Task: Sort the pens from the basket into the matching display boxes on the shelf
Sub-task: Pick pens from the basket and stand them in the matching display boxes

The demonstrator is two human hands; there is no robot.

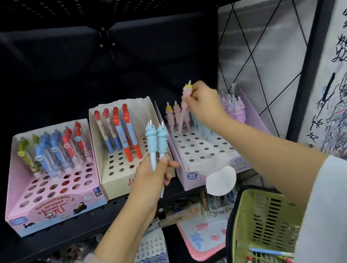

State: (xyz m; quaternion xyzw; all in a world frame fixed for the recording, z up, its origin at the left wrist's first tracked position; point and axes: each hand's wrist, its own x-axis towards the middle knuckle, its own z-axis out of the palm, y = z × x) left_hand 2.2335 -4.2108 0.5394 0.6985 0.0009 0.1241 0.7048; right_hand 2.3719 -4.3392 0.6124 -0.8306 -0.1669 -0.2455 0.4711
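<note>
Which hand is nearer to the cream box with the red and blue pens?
Left. The left hand, gripping two light blue pens, is in front of the cream box; the right hand is off to its right over the lilac box.

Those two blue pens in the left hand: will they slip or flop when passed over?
The two blue pens look rigid, standing upright from the left hand. Their ribbed, soft-looking tops probably grip well. Their smooth, thin lower barrels may slide or roll.

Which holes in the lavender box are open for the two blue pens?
In the lavender box, the front rows of holes behind its front lip are bare, as is the left side below the pink pens. The back row is crowded, and the right hand is there with a pink pen. The left hand holds the blue pens.
</note>
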